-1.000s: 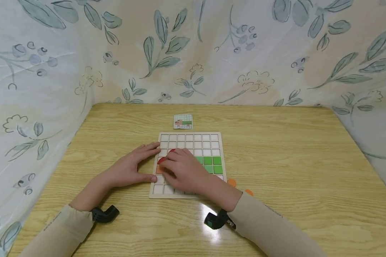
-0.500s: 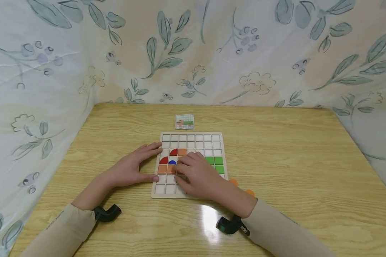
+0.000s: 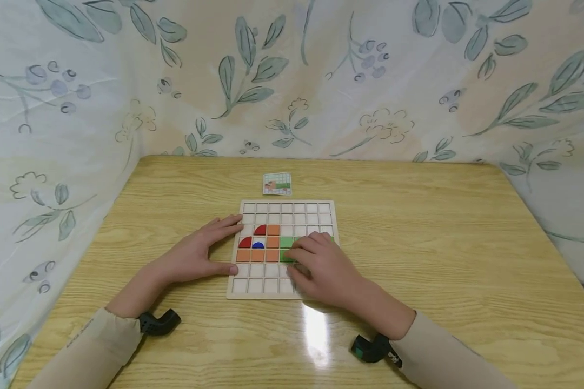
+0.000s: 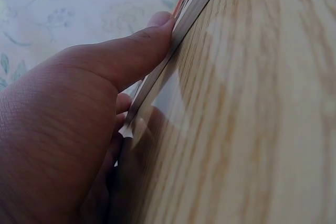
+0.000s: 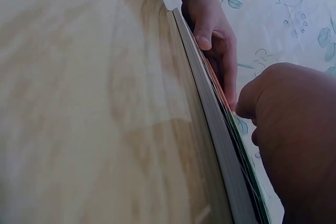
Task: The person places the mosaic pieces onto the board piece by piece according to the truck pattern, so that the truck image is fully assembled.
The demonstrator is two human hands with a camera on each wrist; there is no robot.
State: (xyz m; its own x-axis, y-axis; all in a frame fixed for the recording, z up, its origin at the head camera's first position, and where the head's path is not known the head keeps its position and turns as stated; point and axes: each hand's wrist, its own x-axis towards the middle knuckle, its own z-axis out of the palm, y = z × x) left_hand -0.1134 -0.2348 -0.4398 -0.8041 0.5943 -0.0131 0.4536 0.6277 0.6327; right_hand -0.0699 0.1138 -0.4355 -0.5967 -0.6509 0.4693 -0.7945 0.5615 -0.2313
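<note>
**Both hands on the grid board**

We see a wooden grid board lying flat near the middle of the table. Our left hand rests flat against its left edge, fingers straight and thumb pressed to the rim. Our right hand lies palm down over the green tiles, fingers relaxed and gripping nothing we can make out. Red, blue and orange tiles sit just left of it. A small pattern card lies beyond the board.

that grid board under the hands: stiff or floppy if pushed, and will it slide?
The grid board looks like thin flat wood, so probably stiff and light. On the glossy table it would likely slide; the left hand braces its edge, which fits that.
</note>
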